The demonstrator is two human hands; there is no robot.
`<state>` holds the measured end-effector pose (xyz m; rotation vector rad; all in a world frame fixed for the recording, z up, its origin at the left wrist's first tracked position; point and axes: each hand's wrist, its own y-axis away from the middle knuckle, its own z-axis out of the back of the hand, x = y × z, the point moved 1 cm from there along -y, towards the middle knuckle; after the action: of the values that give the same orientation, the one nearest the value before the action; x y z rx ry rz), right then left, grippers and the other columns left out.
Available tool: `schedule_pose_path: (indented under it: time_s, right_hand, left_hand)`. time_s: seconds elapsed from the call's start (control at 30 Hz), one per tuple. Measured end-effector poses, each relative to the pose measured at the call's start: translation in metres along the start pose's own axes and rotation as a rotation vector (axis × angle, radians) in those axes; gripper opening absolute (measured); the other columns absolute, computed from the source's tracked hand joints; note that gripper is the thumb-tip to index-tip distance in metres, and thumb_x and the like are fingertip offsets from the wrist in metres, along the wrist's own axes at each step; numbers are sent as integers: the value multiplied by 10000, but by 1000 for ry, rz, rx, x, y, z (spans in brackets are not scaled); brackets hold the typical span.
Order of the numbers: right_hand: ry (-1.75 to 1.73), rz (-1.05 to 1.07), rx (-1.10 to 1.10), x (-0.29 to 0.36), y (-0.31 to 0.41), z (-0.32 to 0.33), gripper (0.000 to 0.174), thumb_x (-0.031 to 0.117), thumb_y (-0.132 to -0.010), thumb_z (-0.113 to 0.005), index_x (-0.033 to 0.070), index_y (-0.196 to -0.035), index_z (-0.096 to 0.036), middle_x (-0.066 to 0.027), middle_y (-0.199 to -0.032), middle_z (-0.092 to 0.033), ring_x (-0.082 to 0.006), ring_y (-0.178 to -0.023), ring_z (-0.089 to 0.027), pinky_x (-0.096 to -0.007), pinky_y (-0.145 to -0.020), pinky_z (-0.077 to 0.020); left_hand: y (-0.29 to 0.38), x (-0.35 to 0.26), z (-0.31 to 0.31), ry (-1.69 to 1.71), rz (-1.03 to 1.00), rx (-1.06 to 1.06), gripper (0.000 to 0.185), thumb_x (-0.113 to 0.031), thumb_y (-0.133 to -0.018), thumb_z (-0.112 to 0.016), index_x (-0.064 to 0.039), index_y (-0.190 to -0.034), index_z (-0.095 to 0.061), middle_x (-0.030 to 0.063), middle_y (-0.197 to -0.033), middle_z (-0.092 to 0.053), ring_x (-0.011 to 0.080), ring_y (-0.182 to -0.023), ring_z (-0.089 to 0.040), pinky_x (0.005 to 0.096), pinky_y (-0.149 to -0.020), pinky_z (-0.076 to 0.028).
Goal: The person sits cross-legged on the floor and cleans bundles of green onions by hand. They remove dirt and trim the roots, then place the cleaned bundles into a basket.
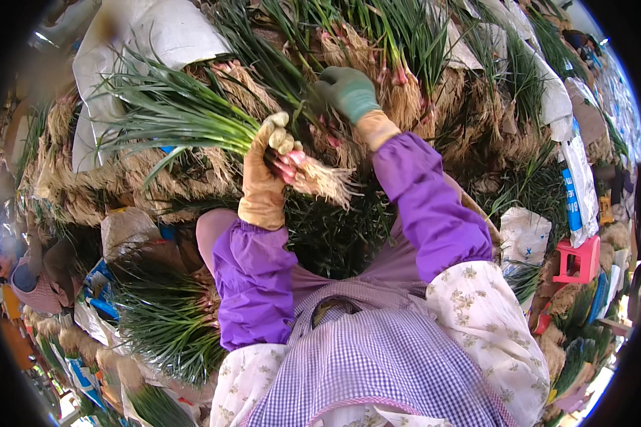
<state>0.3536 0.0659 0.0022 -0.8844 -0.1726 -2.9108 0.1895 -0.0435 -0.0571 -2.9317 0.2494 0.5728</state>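
Observation:
My left hand (270,160), in a tan glove with pale fingertips, is closed around a bunch of young green garlic (208,120). The bunch lies across my palm, its flat green leaves fanning to the left. Pink bulbs and straw-coloured roots (323,179) stick out on the right of the fist. My right hand (350,91), in a green-coated glove with a tan cuff, is over the heap of garlic plants in front of me. Its fingers are curled beside some leaves and blurred; whether they grip a stalk is hidden. More rooted garlic plants (398,85) lie just right of it.
White woven sacking (155,37) covers part of the heap at upper left. Loose cut leaves (336,235) fill the space between my knees. Another garlic bunch (171,315) lies by my left arm. A red plastic stool (579,259) stands at right; another person (40,283) sits at far left.

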Motion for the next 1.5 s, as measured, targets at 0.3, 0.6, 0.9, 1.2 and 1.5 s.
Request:
schedule_pose_path:
  time_s: [0.3,0.6,0.9,1.2,1.5]
  right_hand:
    - [153,629,-300,-14,123,-27,205,335,-850,-603,162,-930,-679,-36,-803,-642,-244,-727,-642,-355,-663,-534]
    - [-533,511,560,-18,85,-38,445,344,-929,-597,34,-1245,-553,-54,-816,-670,-142,-807,-641,-304,-743,-522]
    - [240,609,138,-27,144,-49,159,232,-884,-598,78,-904,-630,-73,-713,-658,-259,-674,-667,-373,-576,-505]
    - [255,358,-202,-29,134,-19,208,305,-926,-553,126,-1002,-627,-33,-894,-679,-256,-742,-680,-365,-541,-515]
    - [-945,108,72,-48,73,1,250,188,-958,-580,-23,-1092,-592,-27,-719,-554,-111,-577,-485,-223,-571,-477]
  left_hand:
    - [18,7,3,-632,186,-258,324,-215,-946,-580,20,-1166,-625,92,-756,-675,166,-553,-646,203,-422,-486]
    - [45,6,12,-727,153,-402,268,-175,-948,-541,44,-1088,-606,197,-788,-692,191,-590,-660,205,-422,-461]
    - [81,20,-16,-906,212,-412,331,-156,-901,-651,19,-1177,-597,53,-636,-642,100,-445,-589,195,-345,-387]
    - [103,5,-22,-664,403,-400,349,-118,-863,-614,35,-1176,-589,131,-731,-661,220,-527,-661,281,-525,-569]
    - [64,5,-46,64,-170,154,144,-183,-957,-582,-98,-1046,-509,-43,-707,-527,76,-569,-486,363,-776,-533]
